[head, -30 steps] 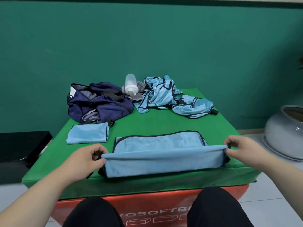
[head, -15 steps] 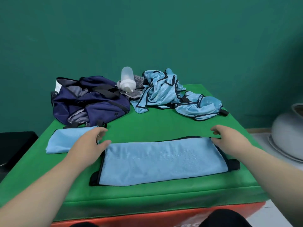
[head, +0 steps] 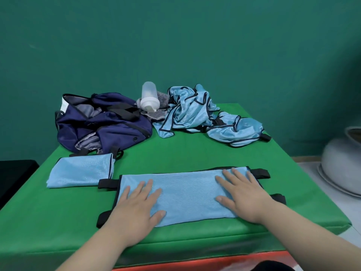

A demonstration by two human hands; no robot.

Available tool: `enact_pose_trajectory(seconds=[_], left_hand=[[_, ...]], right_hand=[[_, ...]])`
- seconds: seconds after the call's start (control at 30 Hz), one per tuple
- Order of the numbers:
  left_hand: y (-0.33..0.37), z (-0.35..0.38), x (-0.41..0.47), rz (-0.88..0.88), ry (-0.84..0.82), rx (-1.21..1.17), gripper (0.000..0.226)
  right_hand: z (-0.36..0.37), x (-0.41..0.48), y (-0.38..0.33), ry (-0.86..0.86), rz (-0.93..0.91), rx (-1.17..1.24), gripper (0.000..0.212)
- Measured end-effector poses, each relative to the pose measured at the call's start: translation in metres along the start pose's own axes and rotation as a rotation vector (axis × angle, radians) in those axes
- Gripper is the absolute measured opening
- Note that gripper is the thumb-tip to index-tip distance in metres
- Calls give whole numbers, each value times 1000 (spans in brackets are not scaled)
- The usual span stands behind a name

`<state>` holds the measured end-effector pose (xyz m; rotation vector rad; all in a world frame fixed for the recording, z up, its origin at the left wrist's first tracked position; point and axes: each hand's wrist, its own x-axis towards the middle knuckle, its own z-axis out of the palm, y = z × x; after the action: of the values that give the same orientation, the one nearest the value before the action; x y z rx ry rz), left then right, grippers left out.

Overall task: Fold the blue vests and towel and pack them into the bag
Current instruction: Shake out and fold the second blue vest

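Head view: 2 hands (head: 136, 208) (head: 244, 194) flat on folded vest (head: 185, 190)

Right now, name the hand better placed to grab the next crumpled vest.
Right hand, probably: the crumpled vests lie at the back right, ahead of it. The left hand presses the near vest at its left end, nearer the bag.

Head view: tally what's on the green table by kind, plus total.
Folded light-blue vests: 2
Crumpled light-blue vests: 2, as far as the heap shows
Navy bag: 1
White bottle: 1
Grey striped cloth: 1
Total: 7
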<state>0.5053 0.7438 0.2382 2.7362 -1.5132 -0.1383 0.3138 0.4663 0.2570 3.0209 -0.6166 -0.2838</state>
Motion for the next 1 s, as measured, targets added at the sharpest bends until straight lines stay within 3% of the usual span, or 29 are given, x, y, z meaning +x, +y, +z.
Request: enact_pose_trajectory(seconds=[0.23, 0.37, 0.5, 0.6, 0.73, 1.0], left_hand=[[-7, 11, -10, -55, 87, 14, 68], [-7, 6, -34, -9, 337, -100, 58], [-1, 12, -75, -118, 551, -229, 39], [0, 19, -90, -239, 514, -253, 40], [6, 25, -99, -321, 448, -222, 48], [4, 19, -91, -407, 496, -114, 50]], right_hand=[[3, 2, 21, -35, 47, -32, 77], [-9, 1, 11, -11, 52, -45, 80], [-26, 15, -39, 72, -128, 32, 76], [-39, 38, -92, 113, -324, 233, 52], [-57, 75, -153, 33, -496, 319, 43], [-69, 125, -205, -92, -479, 298, 51]])
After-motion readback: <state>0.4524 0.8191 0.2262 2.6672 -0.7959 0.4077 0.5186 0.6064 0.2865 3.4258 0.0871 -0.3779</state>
